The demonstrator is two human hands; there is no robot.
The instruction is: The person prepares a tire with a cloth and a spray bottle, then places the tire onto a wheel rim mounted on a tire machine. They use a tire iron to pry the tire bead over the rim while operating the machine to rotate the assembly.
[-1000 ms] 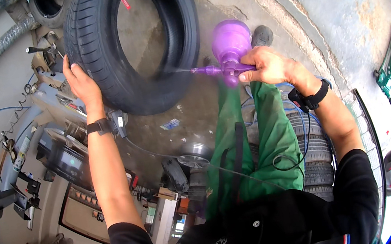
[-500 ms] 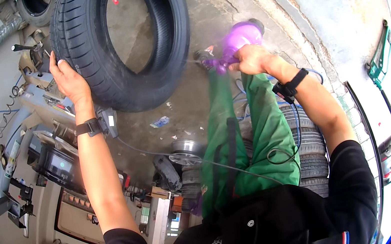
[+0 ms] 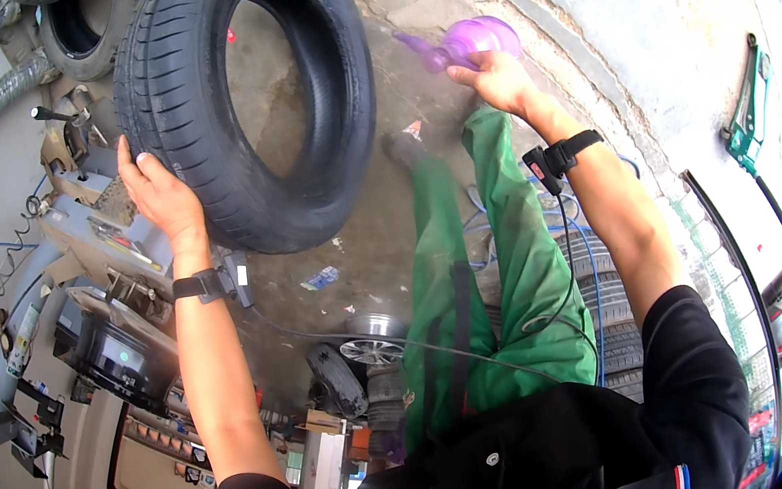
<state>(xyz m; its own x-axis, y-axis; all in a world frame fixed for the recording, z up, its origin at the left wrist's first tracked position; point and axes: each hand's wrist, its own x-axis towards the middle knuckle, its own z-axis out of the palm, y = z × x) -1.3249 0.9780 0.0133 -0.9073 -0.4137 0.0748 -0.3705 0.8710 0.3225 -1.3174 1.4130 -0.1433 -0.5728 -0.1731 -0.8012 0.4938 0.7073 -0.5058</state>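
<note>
A large black tyre (image 3: 182, 99) stands on the floor at the upper left, its hole facing right. My left hand (image 3: 163, 193) lies against the tread on its left side, fingers stretched out. To the right of the tyre, my right hand (image 3: 500, 81) grips a purple translucent spray bottle (image 3: 481, 32) from below. Its narrow nozzle points left toward the tyre, apart from it. The bottle is slightly blurred, and my fingers hide part of its body.
Grey workshop machinery (image 3: 106, 231) stands close on the left. Behind the tyre is another tyre (image 3: 81, 33). Stacked tyres (image 3: 619, 347) and a blue hose (image 3: 477, 222) lie beside my green-trousered legs. A green floor jack (image 3: 746, 115) is at the far right.
My right hand has moved the spray bottle farther from me, and its nozzle now tilts upward. My left hand remains on the tyre's tread. The whole view has shifted slightly.
</note>
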